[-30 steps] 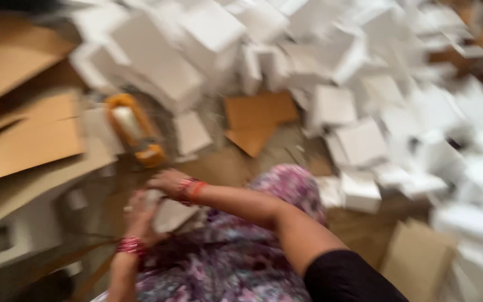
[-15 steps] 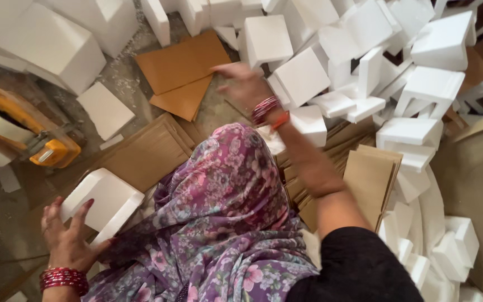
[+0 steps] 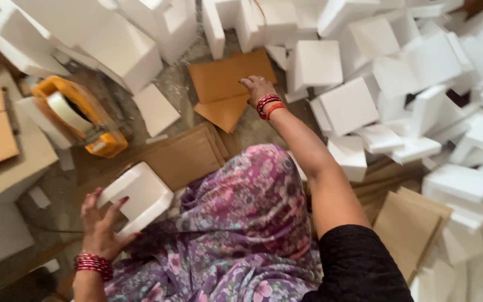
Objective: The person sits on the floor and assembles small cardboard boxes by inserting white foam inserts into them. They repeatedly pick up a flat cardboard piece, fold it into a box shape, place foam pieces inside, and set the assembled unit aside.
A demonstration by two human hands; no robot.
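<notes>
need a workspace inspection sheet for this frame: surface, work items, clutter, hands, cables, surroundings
Surface: grey floor, dusty, mostly covered.
Work items: white foam block by the knee; brown cardboard sheets lying flat ahead.
Clutter: heap of white foam pieces to the right and top; orange tape dispenser with a roll of tape on the left; more flattened cardboard underfoot.
Hands: left hand grips the white foam block; right hand reaches out and rests on the brown cardboard sheets, fingers spread.
Cables: nothing seen.
Surroundings: large foam slabs at left; patterned purple garment fills the foreground. No other person seen.
</notes>
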